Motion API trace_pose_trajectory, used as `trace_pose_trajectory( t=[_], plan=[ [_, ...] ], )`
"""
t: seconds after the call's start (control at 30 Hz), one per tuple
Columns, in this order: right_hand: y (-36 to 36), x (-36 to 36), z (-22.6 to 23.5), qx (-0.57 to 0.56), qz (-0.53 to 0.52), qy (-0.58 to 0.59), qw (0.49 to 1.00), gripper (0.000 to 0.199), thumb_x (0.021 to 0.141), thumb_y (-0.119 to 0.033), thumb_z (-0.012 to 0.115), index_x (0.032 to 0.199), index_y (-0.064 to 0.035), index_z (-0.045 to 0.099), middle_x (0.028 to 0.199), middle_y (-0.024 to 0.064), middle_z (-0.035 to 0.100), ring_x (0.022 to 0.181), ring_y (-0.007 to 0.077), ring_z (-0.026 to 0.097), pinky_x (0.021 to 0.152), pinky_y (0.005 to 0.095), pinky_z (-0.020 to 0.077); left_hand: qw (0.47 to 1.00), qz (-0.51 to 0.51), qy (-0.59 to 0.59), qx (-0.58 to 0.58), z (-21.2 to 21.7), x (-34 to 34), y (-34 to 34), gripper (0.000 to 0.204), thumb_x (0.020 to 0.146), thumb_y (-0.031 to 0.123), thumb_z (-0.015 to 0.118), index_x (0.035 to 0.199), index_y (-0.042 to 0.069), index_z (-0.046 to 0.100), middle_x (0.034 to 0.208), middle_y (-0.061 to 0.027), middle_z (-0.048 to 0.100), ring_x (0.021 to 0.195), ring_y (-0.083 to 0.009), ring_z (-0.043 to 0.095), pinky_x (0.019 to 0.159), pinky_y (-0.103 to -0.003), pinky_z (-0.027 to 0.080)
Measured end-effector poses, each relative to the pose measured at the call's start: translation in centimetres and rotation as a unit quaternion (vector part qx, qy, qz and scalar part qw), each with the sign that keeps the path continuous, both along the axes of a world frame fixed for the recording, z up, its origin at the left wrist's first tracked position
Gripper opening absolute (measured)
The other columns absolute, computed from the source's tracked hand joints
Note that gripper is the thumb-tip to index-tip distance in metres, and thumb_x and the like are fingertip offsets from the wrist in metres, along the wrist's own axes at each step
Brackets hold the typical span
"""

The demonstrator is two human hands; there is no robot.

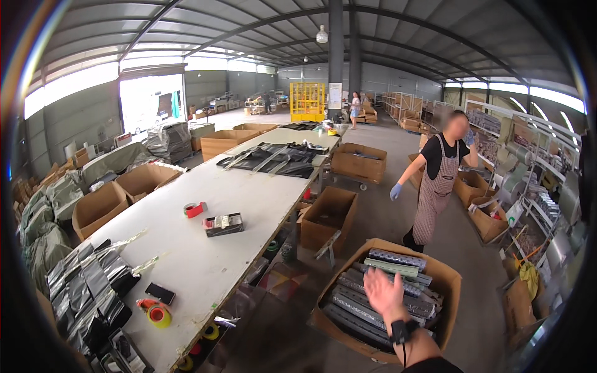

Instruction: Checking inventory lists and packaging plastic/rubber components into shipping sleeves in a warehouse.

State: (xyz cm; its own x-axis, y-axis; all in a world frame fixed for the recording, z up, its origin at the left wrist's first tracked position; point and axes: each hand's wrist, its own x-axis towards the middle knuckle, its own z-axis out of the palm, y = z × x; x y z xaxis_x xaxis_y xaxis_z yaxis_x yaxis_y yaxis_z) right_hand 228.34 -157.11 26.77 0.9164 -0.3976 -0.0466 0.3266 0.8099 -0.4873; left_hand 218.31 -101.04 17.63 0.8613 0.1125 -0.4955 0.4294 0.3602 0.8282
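Note:
My right hand (384, 291) reaches out with its fingers stretched and holds nothing. A black band circles that wrist. Below the hand stands a large cardboard box (454, 292) full of long, wrapped grey and greenish rolls (357, 303). The hand appears over the rolls; whether it touches any of them I cannot tell. My left hand is out of the picture.
A long white table (261, 205) runs along the left, bearing tape dispensers (158, 313), a small black box (224, 225) and dark plastic bundles (90, 289). A person in a checked apron (438, 180) and blue gloves stands beyond the box. Shelving (528, 180) lines the right.

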Motion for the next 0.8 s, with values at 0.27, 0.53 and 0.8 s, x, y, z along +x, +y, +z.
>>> trace_pose_trajectory(
  t=[0.27, 0.53, 0.8],
  plan=[
    [-9.1, 9.4, 12.6, 0.068, -0.146, -0.244, 0.956, 0.084, 0.096, -0.067, 0.04, 0.145, 0.0011, 0.041, 0.148, 0.0134, 0.045, 0.141, 0.0299, 0.036, 0.117, 0.0416, 0.0272, 0.997, -0.031, -0.044, 0.059, 1.7, 5.7, -2.3, 0.016, 0.099, 0.014, 0.058, 0.104, -0.002, 0.059, 0.093, -0.009, 0.067, 0.078, -0.015, 0.062, 0.068, -0.029, 0.051],
    [-11.0, 9.4, 10.9, 0.096, -0.198, -0.233, 0.947, 0.081, 0.097, -0.066, 0.039, 0.142, 0.0008, 0.042, 0.145, 0.0111, 0.048, 0.138, 0.0282, 0.039, 0.115, 0.0408, 0.0301, 0.994, -0.076, -0.07, 0.029, -5.0, 8.5, -1.8, 0.017, 0.098, 0.014, 0.062, 0.109, 0.002, 0.058, 0.104, -0.0142, 0.068, 0.095, -0.0225, 0.068, 0.077, -0.036, 0.057],
    [-11.2, 9.4, 10.7, 0.116, -0.202, -0.202, 0.951, 0.081, 0.098, -0.066, 0.037, 0.143, 0.0009, 0.042, 0.143, 0.011, 0.05, 0.135, 0.0278, 0.041, 0.114, 0.0406, 0.0317, 0.998, -0.059, -0.031, 0.024, -4.2, 8.4, -2.5, 0.022, 0.097, 0.019, 0.065, 0.108, 0.002, 0.057, 0.1, -0.0139, 0.07, 0.087, -0.022, 0.068, 0.074, -0.035, 0.057]
  ],
)
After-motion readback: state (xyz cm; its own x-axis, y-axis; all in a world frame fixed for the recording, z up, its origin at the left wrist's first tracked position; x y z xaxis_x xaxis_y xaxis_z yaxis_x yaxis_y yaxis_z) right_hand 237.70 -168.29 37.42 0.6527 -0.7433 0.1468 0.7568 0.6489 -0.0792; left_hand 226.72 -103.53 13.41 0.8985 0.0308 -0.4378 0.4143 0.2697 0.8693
